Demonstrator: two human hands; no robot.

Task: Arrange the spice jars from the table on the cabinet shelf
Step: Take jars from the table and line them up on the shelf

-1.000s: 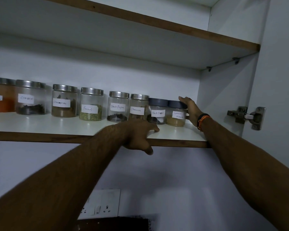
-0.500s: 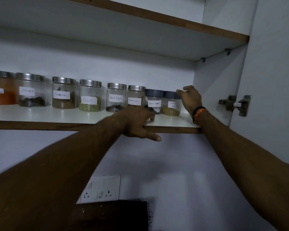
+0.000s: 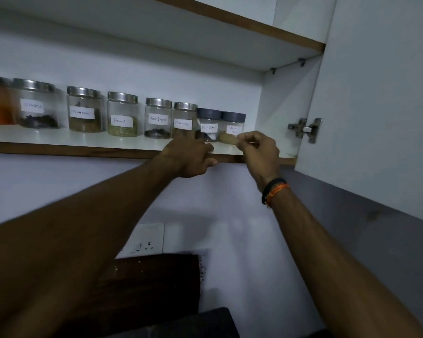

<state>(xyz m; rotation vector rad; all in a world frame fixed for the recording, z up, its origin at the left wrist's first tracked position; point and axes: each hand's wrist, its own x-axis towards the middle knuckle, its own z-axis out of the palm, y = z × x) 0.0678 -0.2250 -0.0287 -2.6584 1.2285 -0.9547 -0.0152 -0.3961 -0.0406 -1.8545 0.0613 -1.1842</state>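
Eight spice jars (image 3: 122, 114) in one row on the cabinet shelf (image 3: 59, 140), the rightmost four packed close. Left hand (image 3: 188, 157) on the shelf's front edge, right hand (image 3: 259, 150) just right of it, before the last jar. Door hinge (image 3: 304, 129) further right.

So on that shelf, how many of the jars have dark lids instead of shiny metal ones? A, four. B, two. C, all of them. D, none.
B: only the two jars at the right end of the row, the Black Pepper jar and the last jar, have dark lids; the rest in view have silver metal lids.
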